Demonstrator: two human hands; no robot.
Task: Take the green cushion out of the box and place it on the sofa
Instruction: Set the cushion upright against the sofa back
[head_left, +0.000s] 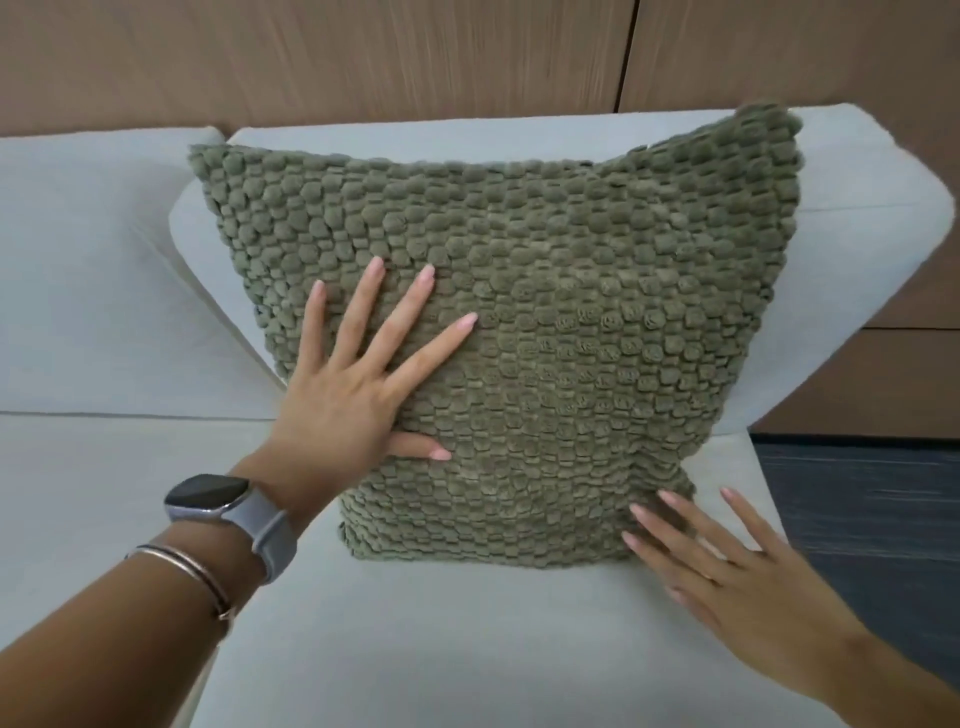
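The green cushion (524, 332), knobbly and square, stands upright on the white sofa seat (415, 639), leaning against a white back cushion (872, 192). My left hand (358, 384) lies flat on its front face with fingers spread. My right hand (727, 577) is open beside the cushion's lower right corner, its fingertips touching that corner. Neither hand grips anything. The box is not in view.
A second white back cushion (93, 280) sits at the left. Wooden wall panels (363, 57) run behind the sofa. The sofa's right edge drops to a dark striped floor (872, 499). A watch and bangles are on my left wrist.
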